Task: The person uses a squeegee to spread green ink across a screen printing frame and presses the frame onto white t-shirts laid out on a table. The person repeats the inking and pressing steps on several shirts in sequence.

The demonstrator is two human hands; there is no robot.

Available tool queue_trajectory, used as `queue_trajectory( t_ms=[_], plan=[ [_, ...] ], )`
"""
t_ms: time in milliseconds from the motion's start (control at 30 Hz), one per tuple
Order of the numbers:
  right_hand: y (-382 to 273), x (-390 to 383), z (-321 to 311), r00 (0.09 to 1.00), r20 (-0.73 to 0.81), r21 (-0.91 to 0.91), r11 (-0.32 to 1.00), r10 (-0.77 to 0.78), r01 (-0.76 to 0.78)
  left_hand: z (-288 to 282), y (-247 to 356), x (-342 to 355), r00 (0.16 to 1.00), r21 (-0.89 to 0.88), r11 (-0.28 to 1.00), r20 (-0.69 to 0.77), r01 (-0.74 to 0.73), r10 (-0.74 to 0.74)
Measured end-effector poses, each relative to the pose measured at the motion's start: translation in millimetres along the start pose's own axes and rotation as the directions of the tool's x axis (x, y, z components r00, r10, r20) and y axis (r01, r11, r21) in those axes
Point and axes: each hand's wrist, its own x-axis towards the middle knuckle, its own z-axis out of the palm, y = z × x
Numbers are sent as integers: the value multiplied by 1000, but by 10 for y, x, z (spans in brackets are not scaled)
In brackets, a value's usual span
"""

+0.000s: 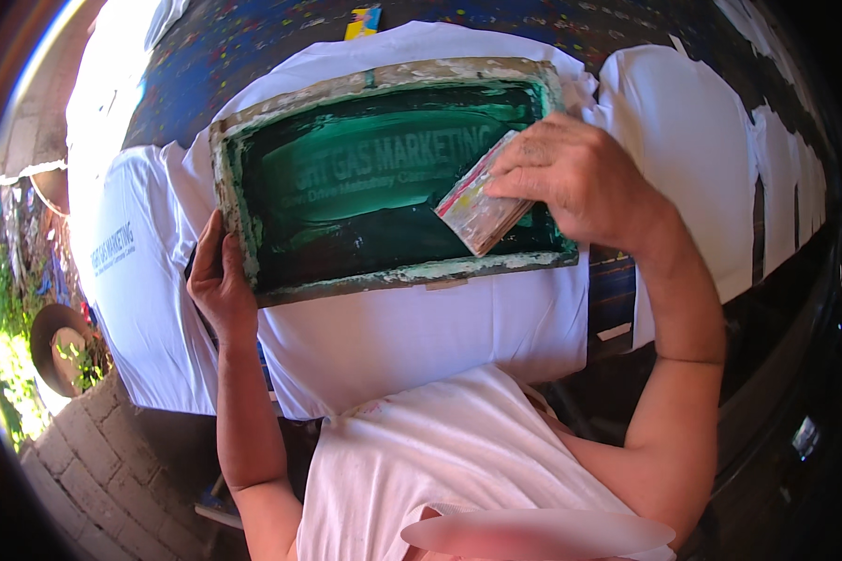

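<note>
A screen-printing frame [393,70] with worn, paint-smeared edges and dark green ink inside lies on a white shirt [421,341]. Pale lettering shows through the ink on the mesh. My left hand [222,271] grips the frame's left side near its lower corner, fingers bent round the edge. My right hand [575,178] holds a paint-streaked squeegee [472,220] with a red stripe, tilted over the right part of the mesh, its lower end in or just above the dark ink.
A printed white shirt [136,309] lies at the left, more white shirts [683,140] at the right, on a long paint-spotted dark table [234,51]. A small yellow-and-blue item [363,23] lies beyond the frame. Brick paving [94,467] and plants show at the lower left.
</note>
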Motion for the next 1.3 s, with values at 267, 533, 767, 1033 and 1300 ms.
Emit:
queue_trajectory(
  t_ms=[267,533,767,1033,1300],
  plan=[
    [-814,-311,324,958,-185,-101,966,219,-240,12,20,-26,994,-134,991,104,-6,20],
    [-1009,-467,377,952,-86,48,956,292,-289,29,-37,-9,984,-166,980,121,-111,132],
    [-552,-718,544,442,-405,614,596,801,-518,7,-134,-126,924,-79,922,34,-378,382],
    [-858,-1487,729,292,-396,885,447,870,-132,33,359,-468,898,-288,864,28,-413,439],
    [-2381,-3618,785,-103,-459,882,438,882,-174,455,954,-1734,808,-419,859,370,-295,458]
  ],
)
